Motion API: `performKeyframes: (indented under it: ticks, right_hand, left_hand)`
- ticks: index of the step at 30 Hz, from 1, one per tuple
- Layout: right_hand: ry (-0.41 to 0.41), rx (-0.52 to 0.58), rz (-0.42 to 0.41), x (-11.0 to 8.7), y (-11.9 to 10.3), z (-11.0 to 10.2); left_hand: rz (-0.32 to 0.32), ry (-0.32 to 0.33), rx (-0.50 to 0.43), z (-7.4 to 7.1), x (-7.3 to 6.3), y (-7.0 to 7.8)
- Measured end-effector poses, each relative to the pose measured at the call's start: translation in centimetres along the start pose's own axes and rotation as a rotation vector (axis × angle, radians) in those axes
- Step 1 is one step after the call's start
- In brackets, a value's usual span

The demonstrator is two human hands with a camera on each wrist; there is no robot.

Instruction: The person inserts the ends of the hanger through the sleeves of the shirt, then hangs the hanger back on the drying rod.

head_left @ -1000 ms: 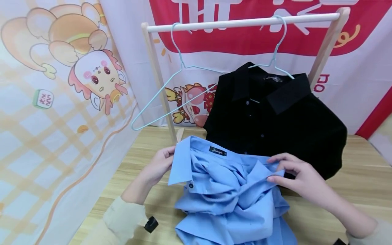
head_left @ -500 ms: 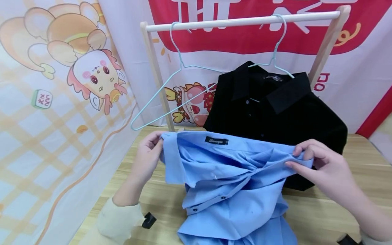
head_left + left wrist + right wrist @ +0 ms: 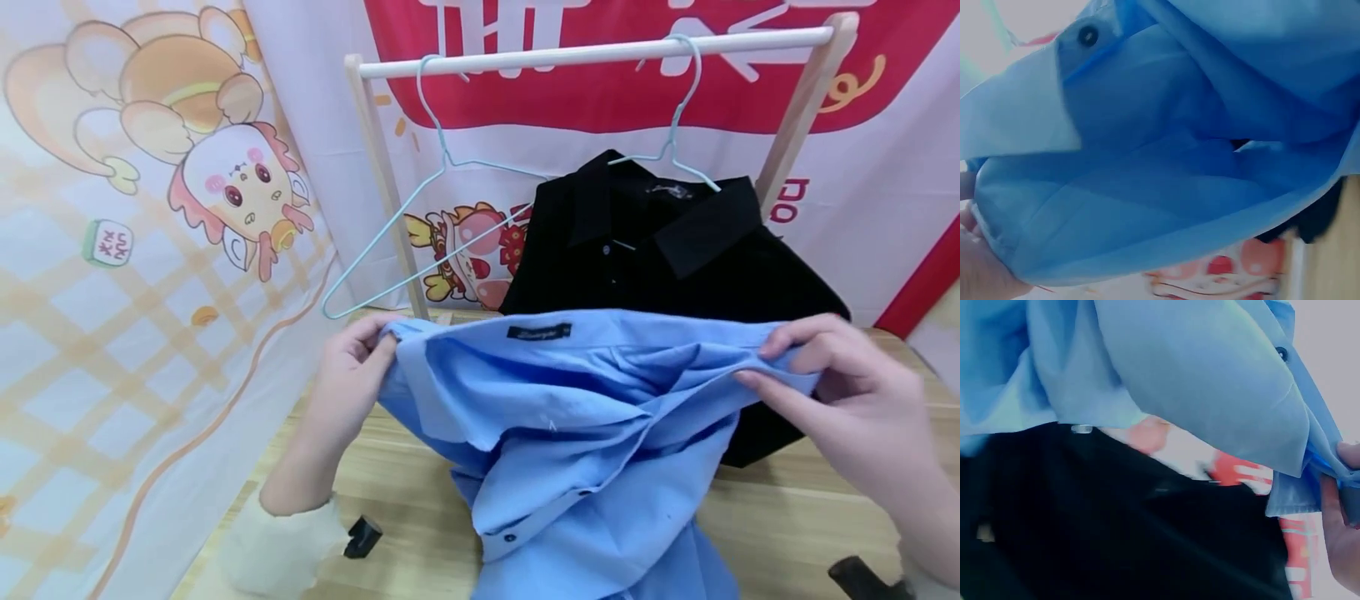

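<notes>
A light blue button shirt (image 3: 570, 400) is stretched between my two hands, its collar side up and a black label showing inside the neck. At the shirt's left collar end, my left hand (image 3: 348, 375) pinches the cloth between thumb and fingers. My right hand (image 3: 855, 392) pinches the opposite end of the neckline. The lower part of the shirt hangs in loose folds toward the table. In the left wrist view the blue cloth (image 3: 1147, 187) fills most of the picture. The right wrist view shows my right thumb and fingers (image 3: 1338, 531) on a gathered edge.
Behind the blue shirt stands a wooden rack (image 3: 600, 57). On its left hangs a bare mint hanger (image 3: 390, 225); on its right a black shirt (image 3: 675, 258) hangs from another hanger (image 3: 675, 125). Wooden tabletop (image 3: 405, 483) lies below; a printed cloth wall (image 3: 150, 333) stands at left.
Both hands have moved apart, the right one further right and the left one leftward and up. The blue shirt's neckline is spread wider and higher, covering more of the black shirt.
</notes>
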State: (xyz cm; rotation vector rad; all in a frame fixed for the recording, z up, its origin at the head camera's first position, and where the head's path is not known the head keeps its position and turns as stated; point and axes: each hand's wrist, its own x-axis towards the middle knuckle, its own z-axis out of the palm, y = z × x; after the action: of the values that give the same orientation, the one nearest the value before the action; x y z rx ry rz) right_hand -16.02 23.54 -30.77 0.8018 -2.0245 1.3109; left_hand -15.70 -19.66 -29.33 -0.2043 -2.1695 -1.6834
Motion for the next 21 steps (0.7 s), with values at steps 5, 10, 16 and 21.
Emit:
performKeyframes:
  ticks: [5, 10, 16, 21]
  right_hand:
    - [-0.212, -0.021, -0.002, -1.7, 2.9, 2.2]
    - [-0.358, -0.107, -0.038, -3.2, 3.9, 4.1]
    - [-0.404, -0.144, -0.058, -3.4, 3.6, 4.5]
    - [-0.427, -0.139, 0.004, -3.3, 3.9, 4.2]
  left_hand:
    - [-0.216, -0.211, 0.101, 0.0, 0.6, -3.8]
    - [-0.246, -0.251, 0.148, -0.2, 0.6, -6.6]
    - [-0.154, -0.247, 0.249, -0.1, 1.0, -7.4]
    - [-0.062, -0.222, 0.523, -0.1, 0.8, -7.8]
